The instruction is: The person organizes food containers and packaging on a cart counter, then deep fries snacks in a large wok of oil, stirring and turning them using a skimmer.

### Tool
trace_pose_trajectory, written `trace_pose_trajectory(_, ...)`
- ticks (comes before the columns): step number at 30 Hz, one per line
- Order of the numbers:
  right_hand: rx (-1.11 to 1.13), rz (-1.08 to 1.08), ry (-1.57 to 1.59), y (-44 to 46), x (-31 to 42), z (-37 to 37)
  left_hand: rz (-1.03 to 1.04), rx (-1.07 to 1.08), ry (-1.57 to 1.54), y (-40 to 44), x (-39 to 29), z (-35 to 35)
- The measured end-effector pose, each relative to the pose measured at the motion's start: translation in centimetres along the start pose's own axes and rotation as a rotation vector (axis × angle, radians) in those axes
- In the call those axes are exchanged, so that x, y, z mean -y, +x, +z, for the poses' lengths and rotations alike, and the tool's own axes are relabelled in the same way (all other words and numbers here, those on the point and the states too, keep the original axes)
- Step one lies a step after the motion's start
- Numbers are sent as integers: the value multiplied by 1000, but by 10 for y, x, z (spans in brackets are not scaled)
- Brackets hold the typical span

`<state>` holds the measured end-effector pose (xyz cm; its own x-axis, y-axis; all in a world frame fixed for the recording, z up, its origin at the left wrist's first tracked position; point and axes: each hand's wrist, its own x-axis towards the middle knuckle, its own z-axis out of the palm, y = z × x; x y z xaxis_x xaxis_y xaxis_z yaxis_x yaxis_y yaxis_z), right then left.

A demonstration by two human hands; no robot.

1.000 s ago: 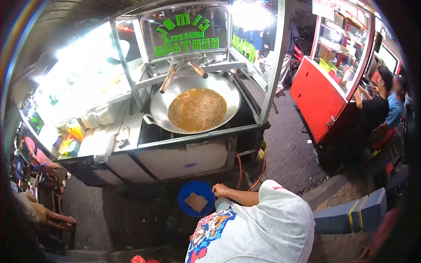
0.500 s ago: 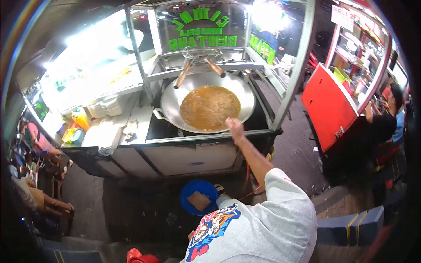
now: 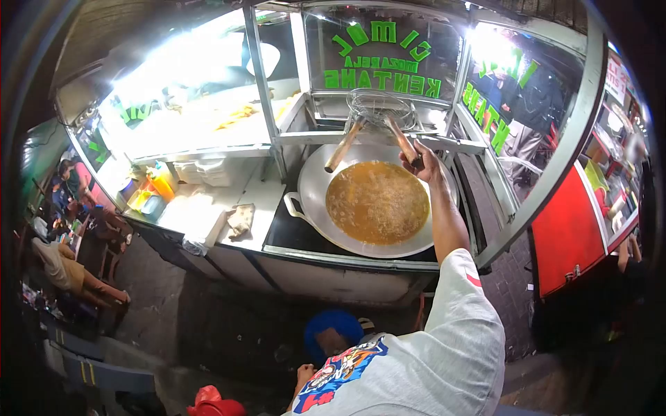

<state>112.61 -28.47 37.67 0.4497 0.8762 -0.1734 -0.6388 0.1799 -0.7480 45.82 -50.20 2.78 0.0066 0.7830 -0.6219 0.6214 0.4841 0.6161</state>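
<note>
My right hand [image 3: 424,165] reaches over the wok and closes round the lower end of the right-hand wooden handle [image 3: 400,139]. This handle belongs to a wire strainer [image 3: 380,104] resting on the frame behind the wok. A second wooden handle [image 3: 343,147] slants down to its left. Below them the large metal wok [image 3: 316,170] holds bubbling brownish oil [image 3: 378,204] with many small bits in it. My left hand [image 3: 305,374] is low by my body, partly behind my shirt; its fingers are too hidden to read.
Left of the wok, the counter [image 3: 260,215] bears a folded cloth [image 3: 241,220], sauce bottles [image 3: 161,184] and white boxes [image 3: 214,172]. Metal posts and glass panels surround the wok. A blue basin [image 3: 320,326] stands on the ground. A red panel [image 3: 565,239] and people flank the cart.
My right hand has moved from the wok's front rim up and across to the right strainer handle, and gripped it. The view has shifted, and my left hand shows more.
</note>
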Motion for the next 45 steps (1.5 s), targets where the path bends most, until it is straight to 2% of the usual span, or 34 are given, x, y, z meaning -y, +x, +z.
trace_pose_trajectory(2,30,105,-75,19,8,-1,-44,10,-7,5,-18,1)
trace_pose_trajectory(5,-34,-82,-377,24,6,8,-19,42,-6,10,-43,3)
trace_pose_trajectory(9,-83,-301,-710,-2,-6,17,14,109,-122,36,-32,8)
trace_pose_trajectory(13,-139,-509,-859,-66,-24,38,73,126,0,42,-15,-3)
trace_pose_trajectory(14,-171,-495,-835,-88,-29,43,85,125,29,44,-10,-8)
trace_pose_trajectory(19,-232,-671,-841,-191,-85,18,170,143,167,81,56,-20)
trace_pose_trajectory(21,-242,-680,-979,-236,-97,1,136,213,143,95,79,-25)
trace_pose_trajectory(25,-291,-741,-1203,-312,-104,-24,140,195,208,72,50,-51)
trace_pose_trajectory(26,-306,-723,-1353,-332,-96,-16,87,223,211,63,32,-58)
trace_pose_trajectory(28,-288,-665,-1600,-353,-80,-18,91,280,50,77,47,-54)
trace_pose_trajectory(29,-266,-656,-1702,-359,-70,-14,148,276,134,74,43,-57)
trace_pose_trajectory(30,-248,-591,-1811,-357,-61,-18,82,329,-11,91,61,-48)
trace_pose_trajectory(31,-334,-434,-1991,-361,-49,0,51,313,-90,98,71,-41)
trace_pose_trajectory(32,-304,-462,-2082,-350,-41,-20,50,311,-40,90,63,-42)
trace_pose_trajectory(34,-247,-343,-2304,-342,-17,6,77,316,-54,77,58,-39)
trace_pose_trajectory(37,-88,-321,-2462,-313,13,25,91,302,-1,60,51,-35)
trace_pose_trajectory(40,-71,58,-2571,-283,19,50,188,274,53,37,52,-35)
trace_pose_trajectory(42,-2,192,-2565,-244,2,1,230,223,103,50,87,-22)
trace_pose_trajectory(45,-50,297,-2566,-244,-34,15,190,167,241,55,111,-17)
